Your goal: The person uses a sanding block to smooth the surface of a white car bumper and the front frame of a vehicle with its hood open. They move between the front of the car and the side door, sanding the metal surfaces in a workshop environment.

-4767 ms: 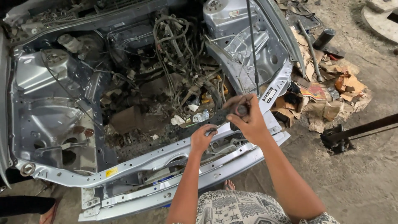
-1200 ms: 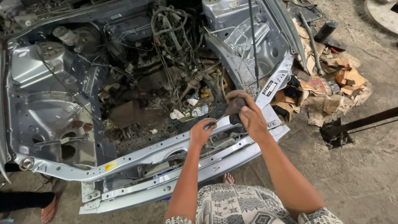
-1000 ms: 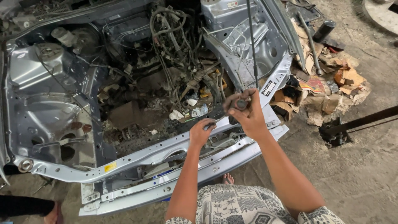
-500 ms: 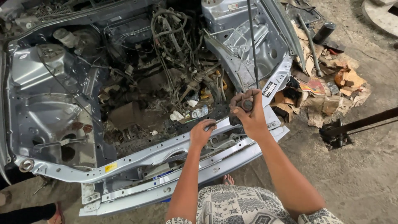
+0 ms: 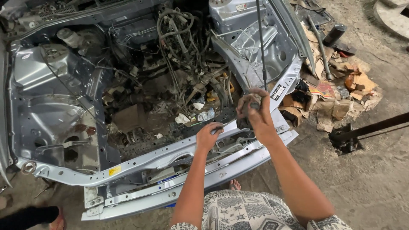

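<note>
Head view, looking down into a stripped engine bay. Your right hand point(image 5: 255, 113) is raised above the front crossmember point(image 5: 170, 155), its fingers closed around a small dark round part point(image 5: 254, 105), which sits between thumb and fingertips near the top of the hand. Your left hand point(image 5: 208, 136) lies lower and to the left of it, resting on the upper edge of the crossmember, with its fingers curled on a slim dark tool point(image 5: 218, 127) whose tip points toward the right hand. The two hands are near each other but apart; the dark part is above and to the right of the left hand, and whether the tool's tip reaches it cannot be told.

A thin prop rod point(image 5: 261, 47) runs down from the top of the frame to end just above the right hand; whether it touches the hand or the part cannot be told.

Behind both hands, a tangle of wiring and hoses point(image 5: 183, 55) fills the middle of the bay. To the right of the car body, torn cardboard scraps point(image 5: 341, 91) lie on the concrete floor point(image 5: 362, 187), and a dark metal bar point(image 5: 370, 130) crosses the right edge.
</note>
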